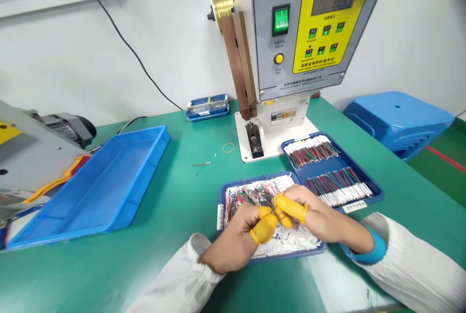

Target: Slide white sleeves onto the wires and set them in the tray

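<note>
My left hand (244, 233) and my right hand (309, 211) meet above a blue tray (220, 206), yellow finger cots on their fingertips. Both are closed in a pinch on thin wires (274, 210), whose ends are mostly hidden by the fingers. Inside the tray lie loose red, green and black wires (236, 196) at the back and many small white sleeves (296, 239) at the front. To the right, a second blue tray (338, 163) holds two neat rows of wires with white ends.
A grey crimping machine (269, 75) with a white base stands behind the trays. A long empty-looking blue tray (120, 167) lies at left, beside another machine (29, 153). A small blue tray (207, 107), a rubber band (228, 147) and a loose wire (201, 164) rest farther back. A blue stool (396, 114) stands at right.
</note>
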A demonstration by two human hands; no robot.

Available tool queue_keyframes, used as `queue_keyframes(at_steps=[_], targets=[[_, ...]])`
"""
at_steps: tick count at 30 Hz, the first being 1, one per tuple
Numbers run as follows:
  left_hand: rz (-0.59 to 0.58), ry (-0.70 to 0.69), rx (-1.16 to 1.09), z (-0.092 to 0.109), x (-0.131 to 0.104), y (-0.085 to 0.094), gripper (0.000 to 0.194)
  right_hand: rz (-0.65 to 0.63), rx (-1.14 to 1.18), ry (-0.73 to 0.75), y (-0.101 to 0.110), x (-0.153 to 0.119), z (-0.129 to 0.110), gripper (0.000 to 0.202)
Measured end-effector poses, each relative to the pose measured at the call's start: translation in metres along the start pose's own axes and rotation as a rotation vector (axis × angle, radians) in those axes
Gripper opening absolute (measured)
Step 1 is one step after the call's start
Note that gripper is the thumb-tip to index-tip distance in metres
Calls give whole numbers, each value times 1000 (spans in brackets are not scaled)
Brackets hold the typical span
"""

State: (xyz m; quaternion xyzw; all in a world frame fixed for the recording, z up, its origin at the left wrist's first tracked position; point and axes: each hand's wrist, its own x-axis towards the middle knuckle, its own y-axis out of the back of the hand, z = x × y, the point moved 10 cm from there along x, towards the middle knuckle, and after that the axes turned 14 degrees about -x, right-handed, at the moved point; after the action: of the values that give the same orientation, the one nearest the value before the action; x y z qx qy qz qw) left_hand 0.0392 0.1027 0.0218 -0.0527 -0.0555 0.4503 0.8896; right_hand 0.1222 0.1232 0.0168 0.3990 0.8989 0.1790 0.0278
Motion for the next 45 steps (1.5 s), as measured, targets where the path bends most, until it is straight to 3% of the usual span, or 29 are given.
queue_keyframes(at_steps=[6, 8, 12, 14, 16, 18, 19, 21, 23, 27, 33, 45], targets=[[-28, 28, -22, -4, 1, -1, 57, 65, -145, 142, 7, -2, -23, 42], [-48, 44, -40, -4, 0, -4, 59, 216, -133, 159, 32, -5, -22, 42], [-19, -20, -102, 2, -2, 2, 63, 761, -84, 88, 119, -28, -1, 46], [62, -96, -125, 4, -3, 19, 60, 824, -88, 86, 134, -30, 4, 47], [119, -151, -132, 3, -3, 35, 56, 665, -98, 49, 119, -16, 7, 47], [120, -173, -118, 3, -2, 43, 55, 269, -12, -1, 70, 2, 12, 52], [104, -175, -103, 3, -2, 44, 55, 167, -9, 13, 51, 4, 9, 54], [53, -163, -67, 5, -1, 36, 54, 19, -2, 41, 22, 3, 2, 58], [-13, -135, -36, 7, 0, 22, 54, -46, -6, 61, 8, 1, -3, 59], [-115, -80, -7, 10, 1, -1, 55, -118, -47, 68, 1, -4, -4, 56], [-154, -13, 31, 4, 2, -4, 56, -165, -104, 36, -5, -5, -4, 48], [-163, 52, 33, 0, 6, -8, 44, 12, -182, 151, 10, 0, -18, 47]])
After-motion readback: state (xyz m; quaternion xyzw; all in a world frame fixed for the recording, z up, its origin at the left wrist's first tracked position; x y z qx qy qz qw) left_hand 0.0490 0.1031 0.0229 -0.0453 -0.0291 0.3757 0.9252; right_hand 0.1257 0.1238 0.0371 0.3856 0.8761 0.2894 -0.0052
